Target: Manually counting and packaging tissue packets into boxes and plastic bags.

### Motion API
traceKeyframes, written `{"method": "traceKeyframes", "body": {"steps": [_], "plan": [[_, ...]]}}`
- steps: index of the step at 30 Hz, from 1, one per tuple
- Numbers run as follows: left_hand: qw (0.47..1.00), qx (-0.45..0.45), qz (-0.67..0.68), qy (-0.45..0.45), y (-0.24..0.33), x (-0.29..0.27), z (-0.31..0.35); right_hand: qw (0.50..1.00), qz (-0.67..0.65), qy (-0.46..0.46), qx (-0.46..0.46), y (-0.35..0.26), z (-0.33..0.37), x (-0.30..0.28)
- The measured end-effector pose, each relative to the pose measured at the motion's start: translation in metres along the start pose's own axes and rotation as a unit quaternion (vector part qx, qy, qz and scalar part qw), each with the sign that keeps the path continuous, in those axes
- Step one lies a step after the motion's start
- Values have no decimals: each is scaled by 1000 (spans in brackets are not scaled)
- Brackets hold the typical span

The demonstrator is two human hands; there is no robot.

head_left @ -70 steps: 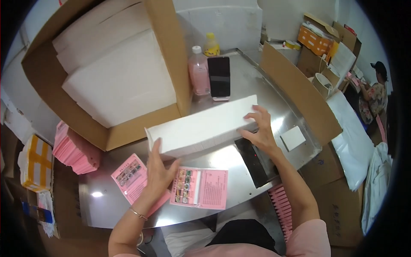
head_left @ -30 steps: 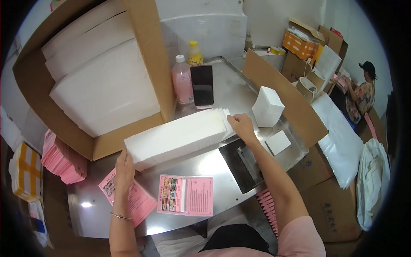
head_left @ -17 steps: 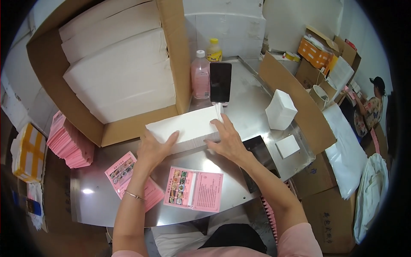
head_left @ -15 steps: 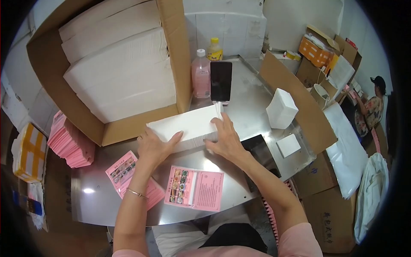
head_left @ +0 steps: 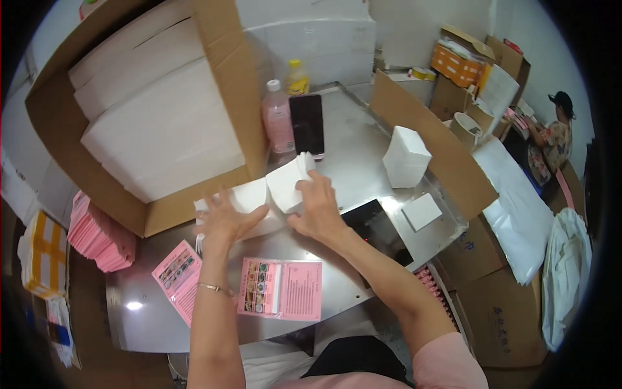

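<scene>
A long stack of white folded paper napkins (head_left: 249, 196) lies across the steel table and is parted into two portions. Around the right portion (head_left: 285, 183), which is tilted away from the rest, my right hand (head_left: 317, 206) is closed, its thumb at the near side. My left hand (head_left: 223, 219) is over the left portion with its fingers spread. Two pink printed packets lie nearer me: one flat packet (head_left: 280, 290) between my forearms, and another packet (head_left: 178, 275) partly hidden by my left forearm.
An open carton (head_left: 223, 78) packed with white napkin stacks stands at the far left, beside a pile of pink packets (head_left: 102, 233). A phone (head_left: 307, 126) leans before a pink bottle (head_left: 278, 120). Right: a napkin block (head_left: 406, 157), a black panel (head_left: 379, 230), cardboard. Another person (head_left: 556, 133) sits far right.
The single napkin stack has been split, its right part tilting apart in my right hand. My left hand's fingers have spread. The whole view has shifted slightly.
</scene>
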State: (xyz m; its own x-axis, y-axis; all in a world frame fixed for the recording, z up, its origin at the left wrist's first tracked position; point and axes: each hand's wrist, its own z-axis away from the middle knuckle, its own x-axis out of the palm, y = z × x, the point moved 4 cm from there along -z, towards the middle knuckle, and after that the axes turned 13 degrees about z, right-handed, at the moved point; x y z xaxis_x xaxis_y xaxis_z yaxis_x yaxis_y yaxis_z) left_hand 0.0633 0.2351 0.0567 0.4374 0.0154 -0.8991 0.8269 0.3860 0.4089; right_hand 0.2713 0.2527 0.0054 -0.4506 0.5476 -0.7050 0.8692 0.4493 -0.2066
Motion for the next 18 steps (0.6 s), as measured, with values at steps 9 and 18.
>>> {"method": "traceKeyframes", "body": {"steps": [9,18], "plan": [[1000,1,9,17,1,0,5,919,356,-148,-78,77,-7,-39],[941,151,300,36,1,27,9,991,-51,-93,77,-26,25,-7]]}}
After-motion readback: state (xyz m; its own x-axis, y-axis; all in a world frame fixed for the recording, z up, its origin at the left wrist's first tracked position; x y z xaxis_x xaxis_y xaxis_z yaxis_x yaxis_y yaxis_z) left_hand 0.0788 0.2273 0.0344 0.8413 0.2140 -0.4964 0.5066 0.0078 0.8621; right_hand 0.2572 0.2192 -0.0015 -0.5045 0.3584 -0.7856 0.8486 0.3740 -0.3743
